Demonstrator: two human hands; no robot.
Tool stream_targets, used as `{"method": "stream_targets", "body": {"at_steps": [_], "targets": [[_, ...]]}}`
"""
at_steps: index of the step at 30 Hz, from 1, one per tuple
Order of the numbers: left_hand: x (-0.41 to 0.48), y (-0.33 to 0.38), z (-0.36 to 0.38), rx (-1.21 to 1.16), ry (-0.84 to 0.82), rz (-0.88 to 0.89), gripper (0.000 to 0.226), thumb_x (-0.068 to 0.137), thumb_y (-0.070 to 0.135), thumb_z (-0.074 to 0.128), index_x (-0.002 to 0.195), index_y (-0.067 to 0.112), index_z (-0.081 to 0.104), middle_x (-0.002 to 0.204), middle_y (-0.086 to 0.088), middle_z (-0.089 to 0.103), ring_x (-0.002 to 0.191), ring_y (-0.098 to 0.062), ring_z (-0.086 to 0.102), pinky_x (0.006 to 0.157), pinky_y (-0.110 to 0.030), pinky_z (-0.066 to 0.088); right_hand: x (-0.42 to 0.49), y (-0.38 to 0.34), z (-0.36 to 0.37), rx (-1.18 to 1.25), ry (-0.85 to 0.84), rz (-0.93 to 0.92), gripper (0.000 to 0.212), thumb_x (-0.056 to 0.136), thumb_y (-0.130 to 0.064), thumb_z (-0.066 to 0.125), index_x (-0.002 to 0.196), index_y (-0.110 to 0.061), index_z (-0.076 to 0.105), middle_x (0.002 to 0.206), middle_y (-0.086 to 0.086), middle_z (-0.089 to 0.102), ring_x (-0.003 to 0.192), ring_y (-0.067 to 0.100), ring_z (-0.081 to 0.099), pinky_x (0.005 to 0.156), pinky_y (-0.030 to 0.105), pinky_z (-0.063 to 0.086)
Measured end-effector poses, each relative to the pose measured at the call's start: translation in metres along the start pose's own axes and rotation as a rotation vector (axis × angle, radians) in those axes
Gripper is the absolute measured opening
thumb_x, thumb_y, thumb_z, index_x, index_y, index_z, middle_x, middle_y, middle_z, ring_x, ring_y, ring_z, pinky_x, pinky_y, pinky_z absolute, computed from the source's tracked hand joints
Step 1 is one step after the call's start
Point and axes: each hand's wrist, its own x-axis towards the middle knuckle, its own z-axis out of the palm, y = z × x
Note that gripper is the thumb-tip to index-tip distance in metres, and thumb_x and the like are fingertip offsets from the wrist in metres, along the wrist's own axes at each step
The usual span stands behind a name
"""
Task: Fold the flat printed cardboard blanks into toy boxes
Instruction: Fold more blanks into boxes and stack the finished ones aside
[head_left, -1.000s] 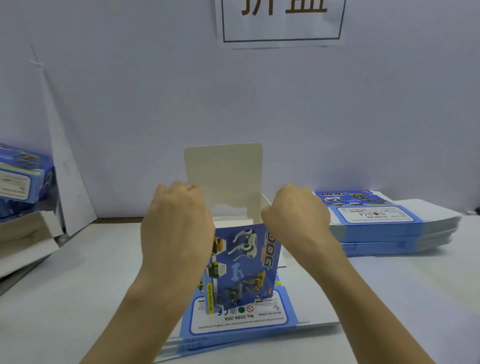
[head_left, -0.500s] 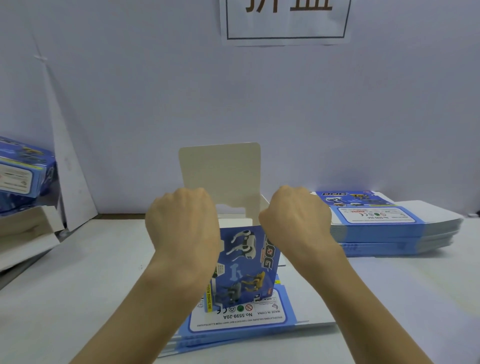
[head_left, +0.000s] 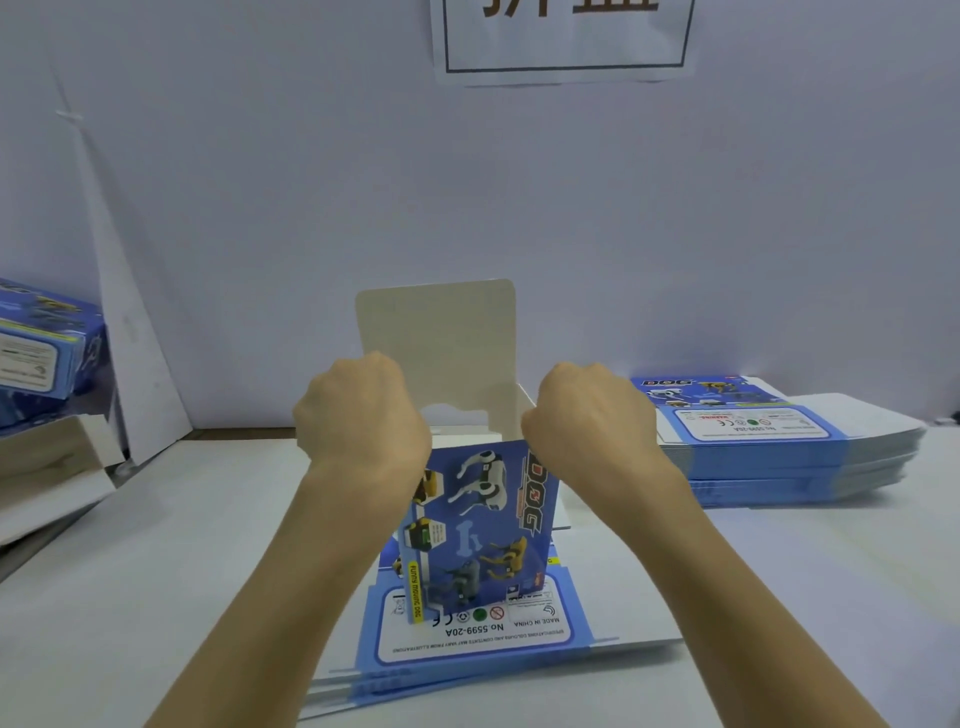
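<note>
The box (head_left: 483, 519) is probably light, thin card that creases easily. The left hand (head_left: 363, 415) and right hand (head_left: 592, 421) grip its 2 top corners.

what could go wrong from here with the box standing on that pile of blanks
The box stands on the pile of flat blanks, so pressing down could make it slide or tip.
The left hand and right hand curl over its top edges with the fingers hidden, so a side flap might crease unseen.
The tall back flap stands unsupported and might bend off its score line.
</note>
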Motion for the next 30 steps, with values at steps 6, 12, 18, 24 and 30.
{"method": "stream_targets", "body": {"at_steps": [6, 12, 18, 24, 30], "targets": [[0.003, -0.005, 0.014, -0.088, 0.05, 0.024, 0.03, 0.075, -0.004, 0.057, 0.057, 0.008, 0.036, 0.058, -0.014, 0.04, 0.057, -0.026, 0.046, 0.042, -0.027, 0.021, 0.001, 0.018, 0.004, 0.1, 0.009, -0.008, 0.036, 0.089, -0.023, 0.047, 0.056, -0.013, 0.037, 0.054, 0.002, 0.04, 0.048, 0.017, 0.035, 0.046, 0.025, 0.022], [0.007, -0.019, 0.022, -0.26, 0.055, 0.056, 0.011, 0.085, 0.009, 0.058, 0.086, 0.013, 0.067, 0.093, -0.014, 0.071, 0.068, -0.025, 0.051, 0.048, -0.025, 0.034, -0.004, 0.016, -0.001, 0.07, -0.006, -0.012, 0.03, 0.083, -0.015, 0.05, 0.056, -0.013, 0.038, 0.056, 0.002, 0.04, 0.05, 0.017, 0.035, 0.046, 0.025, 0.02], [-0.008, -0.037, 0.044, -1.124, 0.022, -0.041, 0.046, 0.092, 0.037, 0.057, 0.136, 0.026, 0.047, 0.121, 0.003, 0.064, 0.099, -0.009, 0.064, 0.094, -0.042, 0.052, -0.006, 0.025, -0.001, 0.386, -0.188, 0.123, 0.03, 0.086, -0.026, 0.045, 0.065, -0.006, 0.055, 0.05, 0.003, 0.067, 0.046, 0.012, 0.057, 0.049, 0.023, 0.04], [-0.076, -0.026, 0.097, -1.109, 0.098, 0.211, 0.125, 0.047, 0.057, 0.078, 0.133, 0.069, -0.012, 0.154, 0.018, 0.008, 0.133, 0.016, 0.022, 0.102, -0.015, 0.038, -0.018, 0.012, 0.001, 0.415, -0.1, 0.085, 0.021, 0.084, -0.034, 0.048, 0.088, -0.014, 0.044, 0.071, 0.002, 0.062, 0.066, 0.018, 0.063, 0.05, 0.027, 0.039], [-0.07, -0.013, 0.102, -0.967, 0.138, 0.182, 0.143, 0.038, 0.068, 0.08, 0.125, 0.065, -0.034, 0.153, 0.018, 0.0, 0.144, -0.01, 0.011, 0.115, -0.041, 0.032, -0.039, -0.001, -0.002, 0.419, -0.219, 0.03, 0.022, 0.084, -0.035, 0.045, 0.092, -0.015, 0.046, 0.088, 0.005, 0.058, 0.08, 0.027, 0.062, 0.067, 0.034, 0.05]]}}
